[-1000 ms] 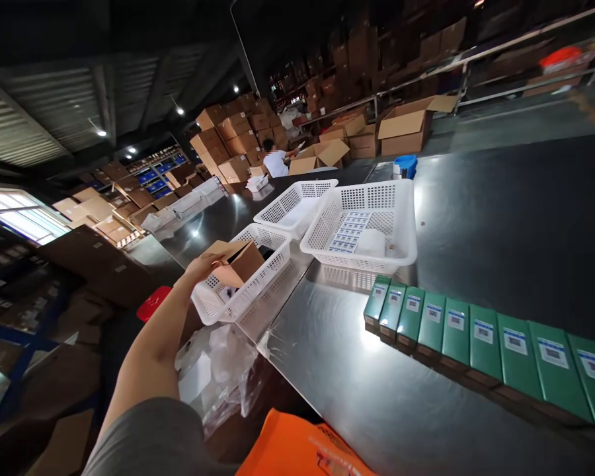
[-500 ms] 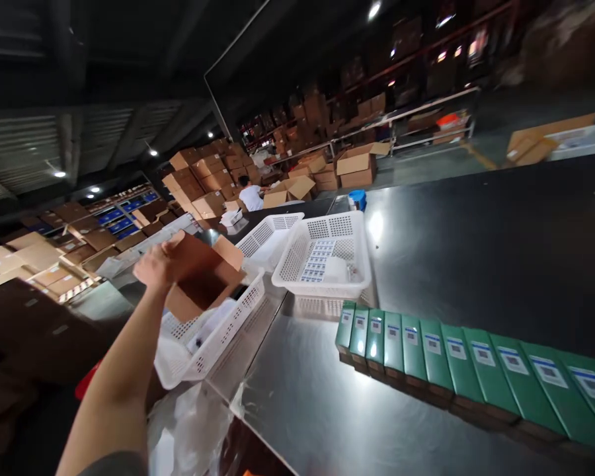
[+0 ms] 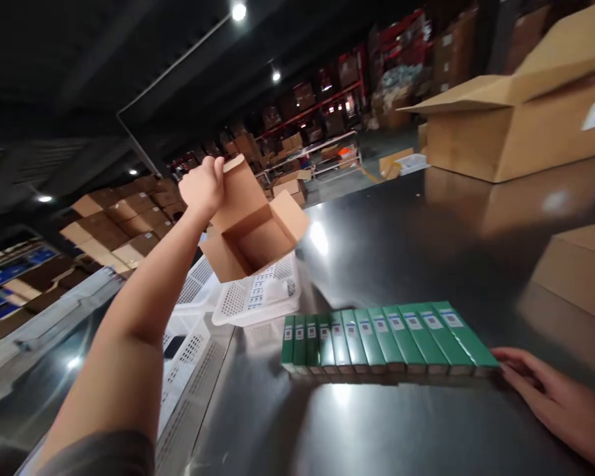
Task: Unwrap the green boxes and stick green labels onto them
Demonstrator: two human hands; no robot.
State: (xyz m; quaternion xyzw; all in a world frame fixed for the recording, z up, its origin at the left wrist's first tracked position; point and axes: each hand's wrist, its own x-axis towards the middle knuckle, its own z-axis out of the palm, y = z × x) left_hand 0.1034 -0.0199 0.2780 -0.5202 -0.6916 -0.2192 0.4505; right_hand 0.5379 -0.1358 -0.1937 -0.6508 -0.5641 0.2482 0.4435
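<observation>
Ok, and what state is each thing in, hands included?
Left hand: closed on a box flap
Small brown cardboard box: held up, tilted, open, flaps spread
Right hand: loosely bent, fingertips at the row's end
Green boxes: lined up side by side, labels up
White perforated basket: open-topped, holding label sheets
Large cardboard carton: open, flaps out
Ceiling lamp: lit

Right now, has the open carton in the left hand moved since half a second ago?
Yes, rightward: the carton has left the near-left basket and now overlaps the label-sheet basket in view.
</observation>
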